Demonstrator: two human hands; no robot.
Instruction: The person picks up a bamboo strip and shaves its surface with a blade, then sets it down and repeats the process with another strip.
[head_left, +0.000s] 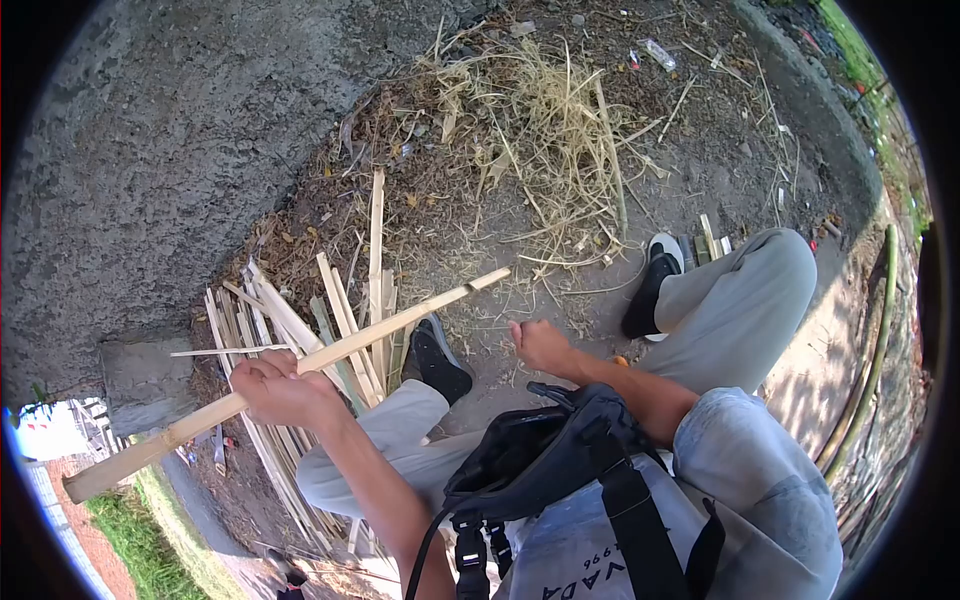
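My left hand (280, 388) is wrapped round a long pale bamboo strip (410, 315), which runs slantwise from the lower left to the middle of the view. A thin sliver (215, 351) sticks out to the left beside the same hand. Above the ground between my knees, my right hand (541, 347) is closed with the thumb up; what it holds, if anything, is too small to make out. The free end of the strip lies up and to the left of it, apart from the hand. Split bamboo strips (376, 235) are stacked below my left hand.
A rough concrete wall (170, 150) fills the upper left. Curly shavings (545, 130) lie on the dirt ahead. My shoes (437, 360) are on the ground, and a black bag (540, 450) hangs at my front. Long green poles (870, 350) lie at the right.
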